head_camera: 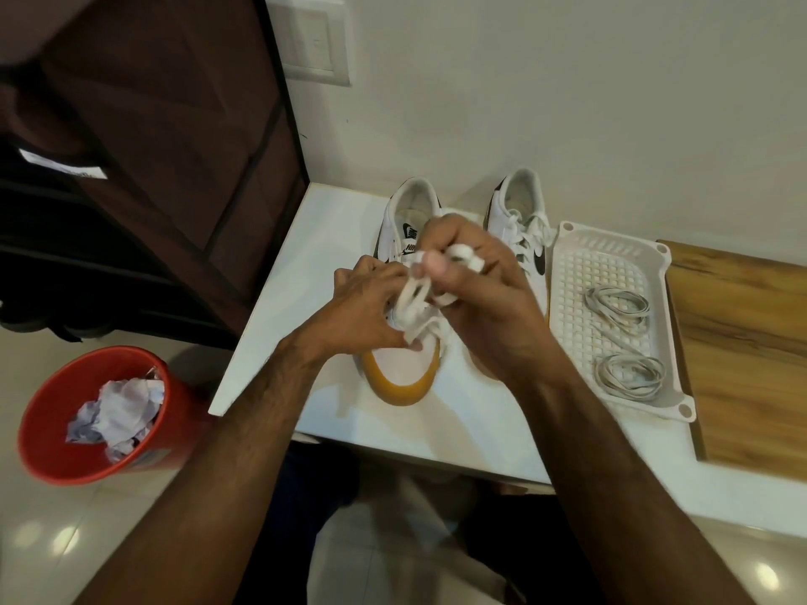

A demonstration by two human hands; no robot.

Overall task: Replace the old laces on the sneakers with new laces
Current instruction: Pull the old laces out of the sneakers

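White worktop, carrying one pair of white sneakers, toes toward the near edge. Item 1: left sneaker, gum-coloured toe rim, near the middle of the worktop; its old white lace is bunched in loops above the eyelets and looks mostly pulled free, though how many eyelets it yet runs through is hidden by the hands. Left hand: fingers curled, holding the shoe's forepart and the lower loops of lace. Right hand: fingers curled round the gathered upper loops, thumb pressed on them. Item 2: right sneaker, just beside the first on its right, old lace threaded and apparently tied, untouched. Item 3: white perforated tray touching or nearly touching that shoe, toward the worktop's right edge, holding two coiled grey new laces, one coil behind the other, neither in use. Item 4: wooden board under or beside the tray's right side; which, cannot be told. Item 5: red bin on the floor off the worktop's left edge, holding crumpled paper. Progress, judged: early; first lace removal under way, second removal and both relacings outstanding.
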